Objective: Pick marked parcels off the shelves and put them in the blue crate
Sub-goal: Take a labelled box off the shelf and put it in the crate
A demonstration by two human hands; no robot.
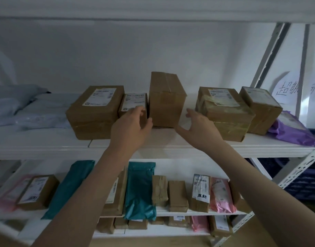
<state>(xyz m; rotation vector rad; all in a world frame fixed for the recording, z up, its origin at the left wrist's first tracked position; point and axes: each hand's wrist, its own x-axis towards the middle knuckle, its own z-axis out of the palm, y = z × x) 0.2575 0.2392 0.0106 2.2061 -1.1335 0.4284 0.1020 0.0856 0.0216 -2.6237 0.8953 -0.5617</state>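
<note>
Going for the tall box (pixel 166 100) mid-shelf

Both my hands are spread wide and empty, left hand (pixel 130 125) and right hand (pixel 197 128) flanking it. Stiff cardboard, slick tape, probably light; I'd squeeze the sides.

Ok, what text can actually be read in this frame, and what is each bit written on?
"超期": handwritten on a white tag stuck to a parcel on the lower shelf.
"超" and further characters, partly hidden by the shelf post: handwritten on a white paper sign at the upper right.
Printed shipping labels on the boxes, for example and: too small and blurred to read.
</note>
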